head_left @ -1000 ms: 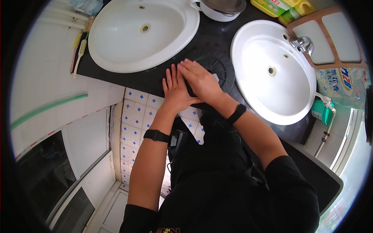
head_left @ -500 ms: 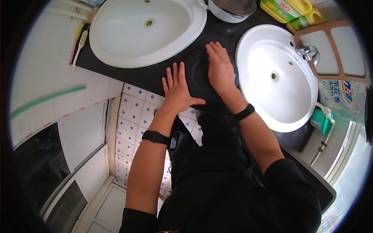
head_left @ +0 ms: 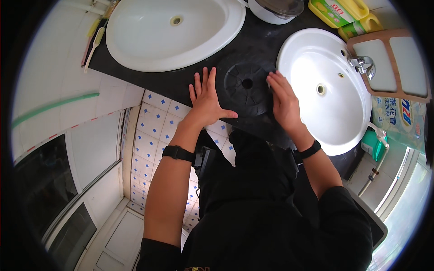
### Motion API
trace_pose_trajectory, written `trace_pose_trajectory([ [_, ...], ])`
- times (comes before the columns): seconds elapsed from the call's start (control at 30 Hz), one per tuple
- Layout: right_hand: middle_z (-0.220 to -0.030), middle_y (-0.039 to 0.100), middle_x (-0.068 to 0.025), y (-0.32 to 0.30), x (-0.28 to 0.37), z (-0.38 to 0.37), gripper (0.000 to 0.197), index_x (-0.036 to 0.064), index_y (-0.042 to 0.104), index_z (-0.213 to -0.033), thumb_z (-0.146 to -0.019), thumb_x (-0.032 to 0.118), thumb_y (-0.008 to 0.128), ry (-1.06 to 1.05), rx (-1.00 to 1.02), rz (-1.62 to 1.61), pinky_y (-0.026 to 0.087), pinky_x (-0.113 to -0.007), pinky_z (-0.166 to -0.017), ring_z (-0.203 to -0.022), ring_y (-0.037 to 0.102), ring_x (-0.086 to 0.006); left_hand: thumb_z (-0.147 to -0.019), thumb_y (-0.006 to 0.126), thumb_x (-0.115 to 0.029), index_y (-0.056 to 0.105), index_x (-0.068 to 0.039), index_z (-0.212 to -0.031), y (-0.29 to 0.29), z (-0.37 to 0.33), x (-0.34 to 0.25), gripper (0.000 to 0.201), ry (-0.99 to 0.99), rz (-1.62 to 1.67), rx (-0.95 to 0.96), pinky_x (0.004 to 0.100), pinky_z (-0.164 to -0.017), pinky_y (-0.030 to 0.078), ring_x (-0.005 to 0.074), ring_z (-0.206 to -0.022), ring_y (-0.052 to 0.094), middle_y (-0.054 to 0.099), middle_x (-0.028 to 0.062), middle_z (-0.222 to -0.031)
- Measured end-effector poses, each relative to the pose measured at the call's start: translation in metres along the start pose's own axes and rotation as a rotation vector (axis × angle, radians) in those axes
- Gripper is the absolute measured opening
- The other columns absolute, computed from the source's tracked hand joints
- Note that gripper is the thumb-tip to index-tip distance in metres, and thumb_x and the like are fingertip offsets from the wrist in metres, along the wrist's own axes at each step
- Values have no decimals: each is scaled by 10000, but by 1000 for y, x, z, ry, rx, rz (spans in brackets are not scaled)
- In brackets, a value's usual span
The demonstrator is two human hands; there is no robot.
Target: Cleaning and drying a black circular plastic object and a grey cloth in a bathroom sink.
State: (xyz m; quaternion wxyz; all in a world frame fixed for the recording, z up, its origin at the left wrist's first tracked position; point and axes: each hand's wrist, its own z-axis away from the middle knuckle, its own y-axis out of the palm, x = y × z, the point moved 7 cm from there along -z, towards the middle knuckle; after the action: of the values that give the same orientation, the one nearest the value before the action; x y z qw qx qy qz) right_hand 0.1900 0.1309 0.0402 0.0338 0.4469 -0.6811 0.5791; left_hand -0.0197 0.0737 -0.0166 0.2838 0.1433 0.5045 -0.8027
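Note:
A black round disc (head_left: 257, 97) with a hole in its middle and raised ribs running outward lies on the dark countertop (head_left: 149, 80). At its left side my left hand (head_left: 205, 101) rests on the counter with fingers spread. The left thumb reaches along the disc's near left edge. My right hand (head_left: 287, 104) is at the disc's right side, next to the right sink, fingers close together and slightly bent. Its thumb and palm are hidden, and I see nothing held in it.
White sinks, the left sink (head_left: 135, 40) and the right sink (head_left: 307, 108), flank the disc. Behind stand a lidded pot (head_left: 275, 11) and yellow bottles (head_left: 332, 11). A faucet (head_left: 364, 65) rises by a wood-framed panel (head_left: 389, 52). Brushes (head_left: 94, 47) hang at the left wall.
My right hand has moved right, off the top of the disc to its right edge, uncovering the ribs and hole. My left hand has stayed nearly in place.

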Motion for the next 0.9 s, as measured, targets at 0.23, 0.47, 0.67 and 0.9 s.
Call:
trace_pose_trajectory([
  [0.23, -1267, 595, -160, 46, 22, -55, 389, 4, 609, -1201, -823, -44, 529, -39, -101, 96, 414, -424, -1059, -1233, 534, -328, -447, 917, -496, -72, -93, -1529, 1, -6, -4, 1520, 15, 3, -7, 527, -1164, -37, 369, -1476, -101, -32, 168, -1609],
  [0.47, -1247, 618, -133, 53, 81, 11, 401, 28, 655, -1149, -756, -21, 590, -241, 200, -204, 423, -405, -1065, -1219, 555, -301, -476, 922, -445, -46, -145, -1540, 5, -4, 7, 1469, 50, 45, -69, 551, -1154, -39, 374, -1477, -87, -13, 182, -1607],
  [0.67, -1209, 634, -141, 6, 8, 8, 383, 5, 657, -1121, -767, -94, 551, -59, 35, -21, 439, -426, -1041, -1203, 556, -332, -484, 921, -453, -63, -128, -1535, -2, 1, -4, 1475, 14, 37, -34, 523, -1162, -57, 360, -1478, -102, -21, 174, -1608],
  [0.9, -1223, 632, -130, 47, 20, -66, 389, 26, 645, -1157, -781, -20, 557, -123, -88, 10, 421, -412, -1056, -1212, 549, -313, -489, 914, -482, -65, -137, -1538, -2, -1, -2, 1476, 18, 28, -38, 511, -1163, -65, 347, -1478, -119, -32, 160, -1611],
])
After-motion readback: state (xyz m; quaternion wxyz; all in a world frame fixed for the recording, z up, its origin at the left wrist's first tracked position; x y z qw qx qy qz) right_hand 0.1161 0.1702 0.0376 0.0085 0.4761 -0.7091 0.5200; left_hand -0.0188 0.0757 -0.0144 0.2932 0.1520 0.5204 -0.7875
